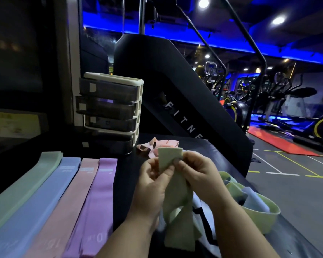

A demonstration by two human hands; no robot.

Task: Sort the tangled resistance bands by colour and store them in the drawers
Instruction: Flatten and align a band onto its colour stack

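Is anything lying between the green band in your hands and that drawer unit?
Only a crumpled pink band lies on the bench between the green band and the drawer unit; it is probably low enough to pass over.

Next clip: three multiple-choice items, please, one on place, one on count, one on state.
1. Where is the drawer unit? A) past the far ends of the flat bands B) on the floor C) on a treadmill
2. How many bands lie flat side by side? A) two B) four C) six
3. Who holds the pale green band? A) one hand only B) both hands C) nobody

1 A: it stands just behind them.
2 B: green, blue, pink, purple.
3 B: left hand and right hand pinch its top.
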